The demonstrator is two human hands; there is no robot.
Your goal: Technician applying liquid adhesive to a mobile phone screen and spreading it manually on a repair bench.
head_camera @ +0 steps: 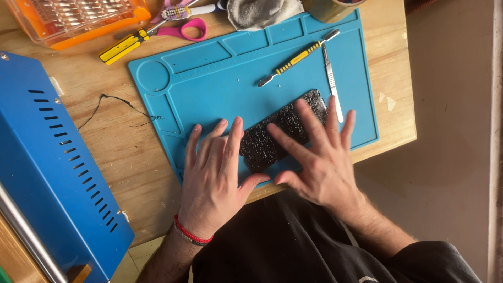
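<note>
While our hands lie flat and spread, gripping nothing, the cracked phone [283, 131] sits between them on the blue mat [209, 84], its long axis running from near-left to far-right. Our left hand [215, 173] touches its near-left end; our right hand [319, 152] covers the far-right half.

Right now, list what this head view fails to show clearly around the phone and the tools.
- Cracked phone: its near end is covered by the left hand and right hand.
- Orange bit case: cut off by the top edge.
- Grey cloth and tape roll: cut off by the top edge.
- Blue metal box: cut off by the left and bottom edges.
</note>
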